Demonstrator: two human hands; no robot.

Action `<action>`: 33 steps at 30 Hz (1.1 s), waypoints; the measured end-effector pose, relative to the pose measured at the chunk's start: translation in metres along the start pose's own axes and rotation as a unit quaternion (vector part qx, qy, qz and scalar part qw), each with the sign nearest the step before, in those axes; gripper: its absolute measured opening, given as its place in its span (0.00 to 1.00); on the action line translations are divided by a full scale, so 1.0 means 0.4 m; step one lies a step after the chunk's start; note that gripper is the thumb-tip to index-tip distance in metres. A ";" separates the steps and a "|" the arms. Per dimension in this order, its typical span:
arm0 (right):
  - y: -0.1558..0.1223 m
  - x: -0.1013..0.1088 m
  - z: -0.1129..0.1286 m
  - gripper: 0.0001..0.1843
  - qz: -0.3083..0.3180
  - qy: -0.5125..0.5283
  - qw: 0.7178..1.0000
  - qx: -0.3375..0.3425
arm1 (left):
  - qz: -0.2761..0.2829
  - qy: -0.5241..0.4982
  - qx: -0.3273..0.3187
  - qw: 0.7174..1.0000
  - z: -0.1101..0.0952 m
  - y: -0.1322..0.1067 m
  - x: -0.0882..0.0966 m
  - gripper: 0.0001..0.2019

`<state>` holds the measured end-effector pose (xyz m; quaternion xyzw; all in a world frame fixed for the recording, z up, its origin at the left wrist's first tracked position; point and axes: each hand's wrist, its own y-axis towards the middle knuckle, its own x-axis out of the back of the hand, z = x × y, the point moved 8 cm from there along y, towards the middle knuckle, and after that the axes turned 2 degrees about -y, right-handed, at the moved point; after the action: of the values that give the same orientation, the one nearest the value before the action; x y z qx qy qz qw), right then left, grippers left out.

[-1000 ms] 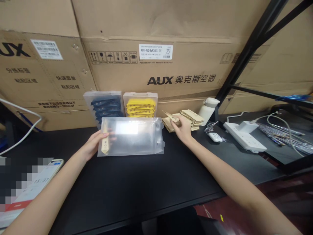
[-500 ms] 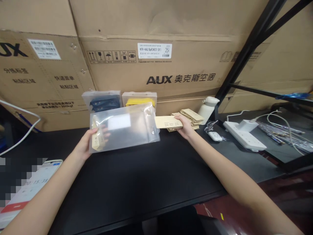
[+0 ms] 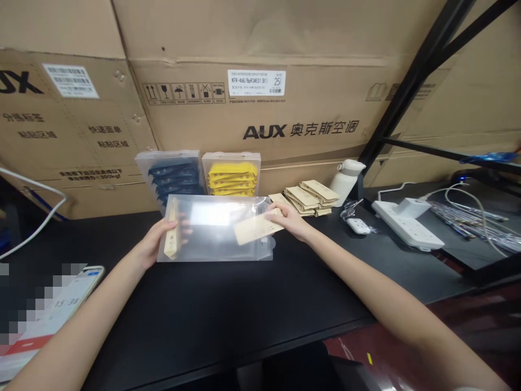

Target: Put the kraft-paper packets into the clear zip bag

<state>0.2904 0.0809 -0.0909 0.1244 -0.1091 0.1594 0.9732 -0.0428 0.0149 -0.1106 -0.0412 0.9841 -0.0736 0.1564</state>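
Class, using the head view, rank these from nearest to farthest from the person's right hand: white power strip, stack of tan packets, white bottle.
1. stack of tan packets, just behind the right hand
2. white bottle, farther right, by the cartons
3. white power strip, far right

You stood in a stockroom or warehouse packing corner: big cardboard appliance cartons (image 3: 260,103) with shipping labels (image 3: 256,82) were stacked as the back wall, black metal racking (image 3: 411,92) rose at your right, and stacked kraft sachets (image 3: 309,196) lay on the black bench (image 3: 228,309).
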 end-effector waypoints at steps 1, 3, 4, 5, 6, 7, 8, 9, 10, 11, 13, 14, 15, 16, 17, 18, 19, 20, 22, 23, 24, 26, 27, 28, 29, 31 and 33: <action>-0.002 -0.008 0.000 0.18 0.013 -0.002 1.000 0.000 | -0.002 0.003 -0.001 1.000 0.003 0.000 -0.001 0.22; -0.006 -0.022 0.003 0.17 0.031 0.005 0.999 0.001 | -0.010 0.005 -0.002 1.000 0.006 0.001 -0.002 0.23; -0.008 -0.029 0.004 0.16 0.038 0.015 0.999 0.001 | -0.014 0.006 -0.001 1.000 0.008 0.001 -0.003 0.23; -0.010 -0.036 0.006 0.16 0.043 0.031 0.999 -0.001 | -0.019 0.006 0.003 1.000 0.010 0.000 -0.003 0.22; -0.012 -0.043 0.005 0.17 0.049 0.054 0.997 -0.008 | -0.024 0.006 0.009 1.000 0.013 -0.001 -0.004 0.21; -0.015 -0.050 0.003 0.18 0.054 0.082 0.995 -0.020 | -0.029 0.007 0.015 0.999 0.016 -0.002 -0.006 0.20; -0.018 -0.056 0.000 0.20 0.059 0.111 0.991 -0.037 | -0.034 0.008 0.021 0.999 0.019 -0.004 -0.009 0.20; -0.022 -0.062 -0.004 0.21 0.064 0.135 0.987 -0.054 | -0.041 0.009 0.025 0.999 0.021 -0.006 -0.012 0.18; -0.027 -0.070 -0.006 0.22 0.076 0.149 0.983 -0.071 | -0.045 0.009 0.027 0.999 0.023 -0.009 -0.016 0.17; -0.033 -0.079 -0.007 0.21 0.096 0.154 0.980 -0.085 | -0.052 0.008 0.029 0.998 0.024 -0.012 -0.020 0.16; -0.048 -0.101 -0.001 0.21 0.159 0.143 0.972 -0.096 | -0.057 0.002 0.032 0.998 0.026 -0.019 -0.031 0.14; -0.056 -0.111 0.006 0.22 0.193 0.134 0.968 -0.088 | -0.057 0.001 0.035 0.998 0.028 -0.022 -0.037 0.14; -0.063 -0.120 0.014 0.24 0.225 0.127 0.963 -0.077 | -0.055 0.003 0.038 0.998 0.031 -0.025 -0.043 0.13; -0.070 -0.128 0.022 0.25 0.251 0.122 0.958 -0.062 | -0.051 0.007 0.042 0.998 0.035 -0.028 -0.049 0.13; -0.076 -0.134 0.029 0.28 0.274 0.118 0.953 -0.048 | -0.047 0.014 0.045 0.998 0.039 -0.031 -0.055 0.14; -0.083 -0.144 0.032 0.31 0.300 0.111 0.947 -0.042 | -0.039 0.021 0.048 0.998 0.044 -0.035 -0.063 0.15; -0.093 -0.156 0.031 0.34 0.329 0.102 0.938 -0.047 | -0.029 0.029 0.052 0.998 0.050 -0.039 -0.072 0.15; -0.102 -0.167 0.028 0.37 0.354 0.094 0.929 -0.058 | -0.018 0.038 0.057 0.998 0.057 -0.043 -0.082 0.16; -0.115 -0.184 0.023 0.39 0.372 0.079 0.921 -0.080 | 0.003 0.057 0.070 0.996 0.075 -0.054 -0.104 0.16; -0.116 -0.186 0.028 0.37 0.358 0.085 0.927 -0.077 | 0.020 0.072 0.077 0.994 0.084 -0.061 -0.118 0.16; -0.115 -0.186 0.039 0.34 0.336 0.089 0.936 -0.061 | 0.042 0.085 0.078 0.992 0.092 -0.069 -0.135 0.17; -0.130 -0.198 0.055 0.28 0.331 0.097 0.937 -0.051 | 0.089 0.108 0.095 0.986 0.113 -0.088 -0.171 0.18; -0.139 -0.207 0.060 0.30 0.336 0.106 0.934 -0.055 | 0.097 0.117 0.108 0.982 0.124 -0.098 -0.182 0.19; -0.146 -0.213 0.064 0.28 0.330 0.102 0.937 -0.054 | 0.098 0.131 0.122 0.979 0.135 -0.107 -0.189 0.19; -0.148 -0.214 0.069 0.26 0.313 0.082 0.945 -0.040 | 0.100 0.147 0.130 0.976 0.142 -0.115 -0.195 0.19; -0.150 -0.216 0.085 0.23 0.268 0.025 0.963 0.020 | 0.110 0.167 0.127 0.972 0.149 -0.125 -0.207 0.19; -0.155 -0.216 0.100 0.27 0.212 -0.022 0.974 0.071 | 0.128 0.172 0.115 0.970 0.148 -0.131 -0.217 0.19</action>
<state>0.2243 -0.0115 -0.0875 0.1712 -0.1429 0.3664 0.9033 0.0610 -0.0354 -0.1318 0.1166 0.9783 -0.1713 -0.0038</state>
